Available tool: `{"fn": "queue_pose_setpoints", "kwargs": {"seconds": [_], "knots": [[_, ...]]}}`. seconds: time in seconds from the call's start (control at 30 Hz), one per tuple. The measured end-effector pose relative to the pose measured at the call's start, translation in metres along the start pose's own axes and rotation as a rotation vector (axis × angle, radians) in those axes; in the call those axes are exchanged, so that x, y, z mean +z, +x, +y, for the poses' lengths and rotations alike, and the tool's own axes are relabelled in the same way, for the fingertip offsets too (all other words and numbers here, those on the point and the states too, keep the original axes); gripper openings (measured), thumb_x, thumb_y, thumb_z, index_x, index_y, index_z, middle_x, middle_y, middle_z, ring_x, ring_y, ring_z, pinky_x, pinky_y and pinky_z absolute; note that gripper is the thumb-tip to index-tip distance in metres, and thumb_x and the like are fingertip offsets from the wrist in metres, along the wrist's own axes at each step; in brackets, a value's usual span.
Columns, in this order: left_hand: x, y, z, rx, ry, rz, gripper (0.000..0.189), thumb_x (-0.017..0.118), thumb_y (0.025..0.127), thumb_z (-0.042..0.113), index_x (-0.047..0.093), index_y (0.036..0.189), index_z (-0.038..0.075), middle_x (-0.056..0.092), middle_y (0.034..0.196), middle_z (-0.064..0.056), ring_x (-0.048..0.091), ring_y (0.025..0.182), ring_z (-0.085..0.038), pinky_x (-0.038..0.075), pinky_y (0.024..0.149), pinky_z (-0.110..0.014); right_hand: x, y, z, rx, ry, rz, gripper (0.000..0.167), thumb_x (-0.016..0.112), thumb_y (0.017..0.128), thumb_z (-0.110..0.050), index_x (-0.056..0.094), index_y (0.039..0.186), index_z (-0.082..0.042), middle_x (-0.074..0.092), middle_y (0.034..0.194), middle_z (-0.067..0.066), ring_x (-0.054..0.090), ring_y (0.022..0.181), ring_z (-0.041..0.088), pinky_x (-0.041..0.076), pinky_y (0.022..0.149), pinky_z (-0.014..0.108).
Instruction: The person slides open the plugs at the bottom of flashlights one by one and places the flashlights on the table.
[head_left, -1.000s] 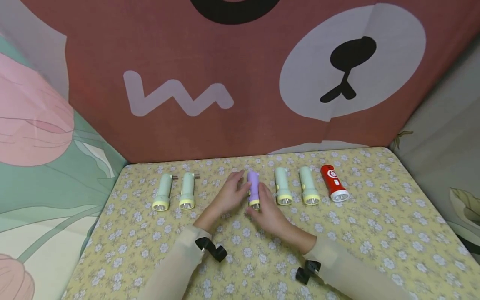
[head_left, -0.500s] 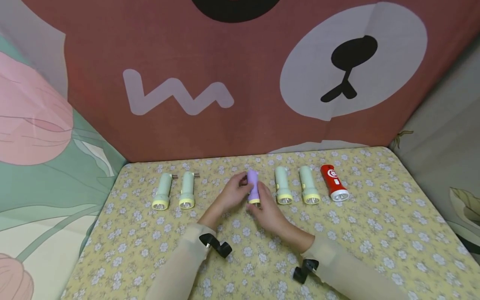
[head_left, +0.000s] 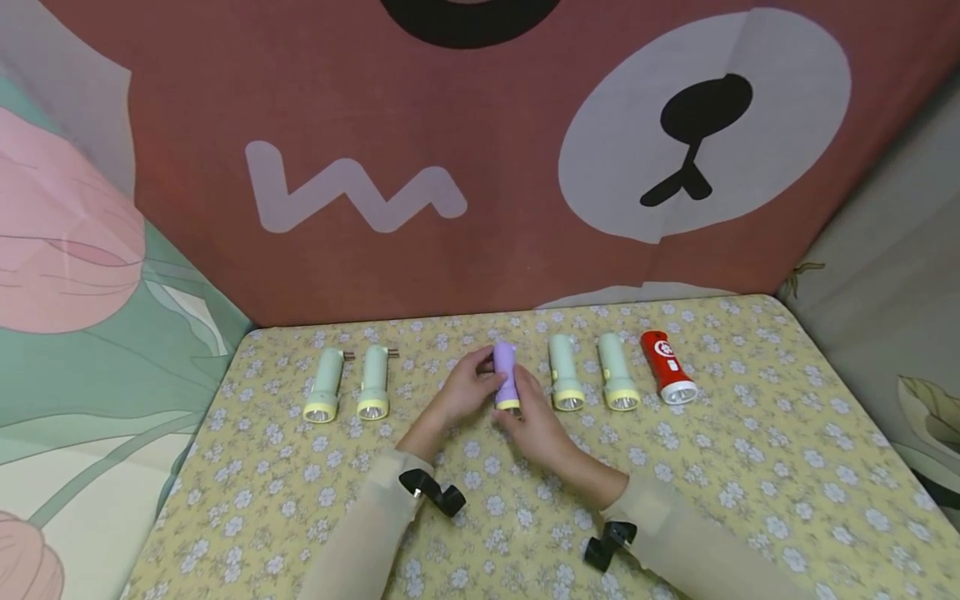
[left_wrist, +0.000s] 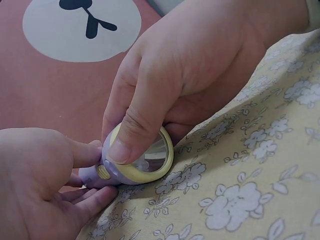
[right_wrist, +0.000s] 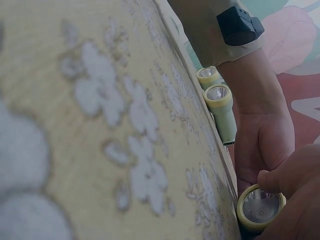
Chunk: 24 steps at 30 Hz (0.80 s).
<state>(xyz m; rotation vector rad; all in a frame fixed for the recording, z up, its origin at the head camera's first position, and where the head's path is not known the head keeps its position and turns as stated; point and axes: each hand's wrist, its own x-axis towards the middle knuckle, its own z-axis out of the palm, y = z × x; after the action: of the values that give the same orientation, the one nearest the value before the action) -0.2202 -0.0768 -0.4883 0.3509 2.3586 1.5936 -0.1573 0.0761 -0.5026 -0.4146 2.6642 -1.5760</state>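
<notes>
A purple flashlight [head_left: 505, 377] with a yellow rim lies in the middle of the table, its lens end toward the person. My left hand [head_left: 463, 387] grips its body from the left, the thumb along the side. From the right, my right hand [head_left: 538, 421] holds the lens end. In the left wrist view, the right thumb [left_wrist: 131, 137] presses on the yellow rim [left_wrist: 142, 175], and a small yellow switch [left_wrist: 103, 172] shows beside the left hand's fingers. The right wrist view shows the lens [right_wrist: 261, 206] between both hands.
Two pale green flashlights, a far-left one [head_left: 326, 383] and its neighbour [head_left: 374, 382], have metal prongs sticking out. Right of the hands lie two more green ones, a nearer [head_left: 566, 371] and a farther [head_left: 617, 371]. A red flashlight [head_left: 667, 367] ends the row on the flowered tablecloth [head_left: 705, 475].
My left hand has moved right and its fingers have closed round the purple flashlight's body. The right hand keeps its hold, and the flashlight's lens shows less in the head view.
</notes>
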Motion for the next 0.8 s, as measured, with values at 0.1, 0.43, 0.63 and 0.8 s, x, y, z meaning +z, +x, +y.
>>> {"fn": "queue_pose_setpoints", "kwargs": {"seconds": [0.1,0.43,0.63,0.8], "knots": [[0.0008,0.0001,-0.0002,0.001,-0.018,0.007,0.058,0.06,0.104,0.009,0.035,0.154,-0.006,0.053,0.142,-0.024,0.055,0.129,-0.036,0.052,0.103,-0.043,0.0003,-0.0004,0.0007,-0.002,0.013,0.01,0.079,0.067,0.097,-0.002,0.016,0.156,0.013,0.02,0.161,0.033,0.027,0.147,0.046,0.03,0.118,0.057],[0.0039,0.0001,-0.0037,-0.015,-0.039,0.041,0.057,0.062,0.102,0.007,0.038,0.153,-0.005,0.054,0.142,-0.024,0.056,0.129,-0.035,0.053,0.102,-0.042,-0.0005,-0.0008,0.0017,-0.032,0.067,0.059,0.076,0.071,0.093,0.001,0.027,0.155,0.011,0.033,0.157,0.03,0.039,0.141,0.045,0.038,0.114,0.056],[0.0034,-0.0012,-0.0031,-0.015,-0.081,0.052,0.057,0.062,0.102,0.006,0.039,0.153,-0.005,0.055,0.14,-0.025,0.056,0.128,-0.037,0.054,0.1,-0.041,-0.0019,-0.0014,0.0002,0.004,0.11,0.052,0.076,0.072,0.093,0.001,0.029,0.156,0.008,0.036,0.157,0.027,0.042,0.14,0.041,0.04,0.113,0.054],[0.0028,-0.0017,-0.004,-0.026,-0.103,0.053,0.058,0.063,0.102,0.006,0.039,0.153,-0.004,0.056,0.14,-0.024,0.056,0.128,-0.035,0.054,0.1,-0.041,-0.0021,-0.0012,-0.0008,0.021,0.123,0.051,0.077,0.072,0.093,0.001,0.028,0.156,0.008,0.036,0.157,0.027,0.043,0.14,0.041,0.042,0.111,0.054]]}}
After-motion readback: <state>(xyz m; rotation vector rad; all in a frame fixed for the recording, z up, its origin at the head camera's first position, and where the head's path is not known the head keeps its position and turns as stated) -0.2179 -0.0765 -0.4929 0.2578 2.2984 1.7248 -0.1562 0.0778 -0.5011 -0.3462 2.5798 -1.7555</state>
